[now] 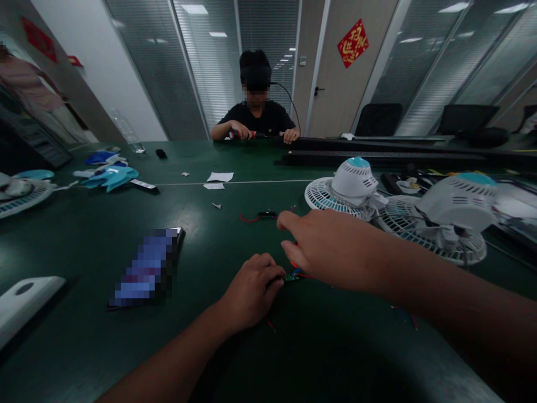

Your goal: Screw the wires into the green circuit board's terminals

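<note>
My left hand (255, 288) pinches the edge of a small green circuit board (291, 277) between thumb and fingers, low over the green table. Red and blue wires (300, 273) run from the board beneath my right hand. My right hand (329, 246) is above and right of the board, thumb and index finger apart, with nothing visible between them. Its other fingers are hidden from view. Just beyond the right index fingertip lies a small black part (267, 215) with a red wire trailing left. A loose red wire end (271, 324) shows below my left hand.
White fan housings (354, 184) stand at the right. A phone (146, 266) lies left of my hands, near a white casing (27, 302). Blue fan blades (111, 177) and paper scraps (220, 177) lie farther back. Across the table (201, 358), a person (258, 117) holds a red-and-black tool.
</note>
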The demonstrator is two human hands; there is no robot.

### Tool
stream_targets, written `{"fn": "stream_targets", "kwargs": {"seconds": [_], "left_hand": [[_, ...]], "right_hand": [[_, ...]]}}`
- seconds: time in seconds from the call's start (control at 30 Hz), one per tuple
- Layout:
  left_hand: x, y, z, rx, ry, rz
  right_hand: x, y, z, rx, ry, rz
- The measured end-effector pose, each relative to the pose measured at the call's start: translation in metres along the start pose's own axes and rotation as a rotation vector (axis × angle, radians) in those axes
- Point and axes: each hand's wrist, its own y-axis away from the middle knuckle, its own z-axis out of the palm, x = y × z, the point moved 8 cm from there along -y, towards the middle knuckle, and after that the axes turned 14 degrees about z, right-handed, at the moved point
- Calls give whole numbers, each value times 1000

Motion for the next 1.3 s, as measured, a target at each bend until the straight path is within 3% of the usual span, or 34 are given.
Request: {"fn": "stream_targets", "kwargs": {"seconds": [0.97, 1.3], "left_hand": [[0, 0, 0, -15, 19, -19], [1, 1, 0, -2, 16, -1]], "right_hand": [[1, 1, -2, 9, -116, -57], [4, 0, -1, 1, -138, -16]]}}
